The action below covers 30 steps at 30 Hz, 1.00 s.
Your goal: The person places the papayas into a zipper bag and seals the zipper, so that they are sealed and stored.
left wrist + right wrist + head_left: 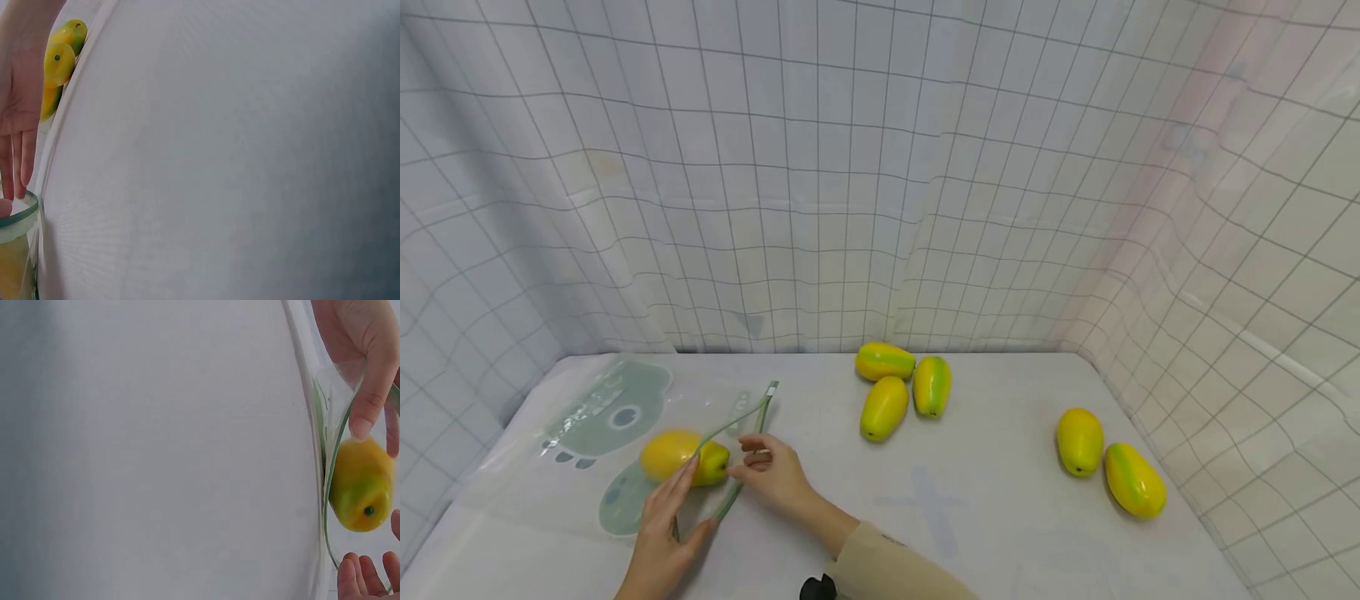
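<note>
A clear plastic bag with a green printed animal and green-edged mouth lies on the left of the table. Inside it, close to the mouth, is a yellow-green papaya, clearly seen in the right wrist view too. My left hand spreads thumb and straight fingers across the bag's mouth, touching its edges. At the opening, my right hand has its relaxed fingertips near the papaya's green end. In the right wrist view, those fingers stand apart from the fruit.
Toward the back middle sit a papaya, a second papaya and a third papaya. Two more lie at the right, a papaya beside another papaya. Checked curtains surround the white table.
</note>
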### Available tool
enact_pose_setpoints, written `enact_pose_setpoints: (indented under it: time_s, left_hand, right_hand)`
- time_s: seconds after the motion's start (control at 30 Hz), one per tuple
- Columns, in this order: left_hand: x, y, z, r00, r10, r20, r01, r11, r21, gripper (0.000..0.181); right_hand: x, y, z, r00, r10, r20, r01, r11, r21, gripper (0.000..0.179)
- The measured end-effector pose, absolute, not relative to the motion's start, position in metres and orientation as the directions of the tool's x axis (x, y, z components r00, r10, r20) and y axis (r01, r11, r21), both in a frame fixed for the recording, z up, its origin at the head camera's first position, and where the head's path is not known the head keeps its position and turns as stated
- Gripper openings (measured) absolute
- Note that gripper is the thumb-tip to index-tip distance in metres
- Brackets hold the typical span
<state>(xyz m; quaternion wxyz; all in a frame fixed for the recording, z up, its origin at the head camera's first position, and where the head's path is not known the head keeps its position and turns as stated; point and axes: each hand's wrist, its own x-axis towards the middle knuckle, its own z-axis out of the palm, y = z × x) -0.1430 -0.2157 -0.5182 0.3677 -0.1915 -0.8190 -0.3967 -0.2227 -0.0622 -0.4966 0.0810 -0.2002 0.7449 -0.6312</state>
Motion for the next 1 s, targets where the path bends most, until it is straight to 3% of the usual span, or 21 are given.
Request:
enact_pose_setpoints:
  time_s: [0.27, 0.5, 0.73, 1.0]
  left_hand:
    - [-0.142, -0.217, -0.518, -0.673, 0.024, 0.740, 0.600, 0.603, 0.526, 0.074]
    - [-0.140, -0.218, -0.519, -0.684, 0.031, 0.729, 0.589, 0.613, 0.527, 0.081]
    - [-0.141, -0.217, -0.519, -0.671, 0.030, 0.741, 0.602, 0.605, 0.521, 0.076]
    - [-0.140, -0.217, -0.520, -0.651, 0.033, 0.758, 0.624, 0.591, 0.511, 0.076]
  right_hand:
    - [-0.228, -0.026, -0.486, -0.898, -0.403, 0.176, -0.211, 0.045, -0.976, 0.040]
    - [-0.222, 0.011, -0.464, -0.911, -0.365, 0.193, -0.209, 0.004, -0.978, 0.039]
    - [-0.211, 0.050, -0.430, -0.933, -0.314, 0.175, -0.197, 0.041, -0.980, 0.044]
    - [-0.218, 0.097, -0.444, -0.932, -0.227, 0.282, -0.299, 0.041, -0.954, 0.049]
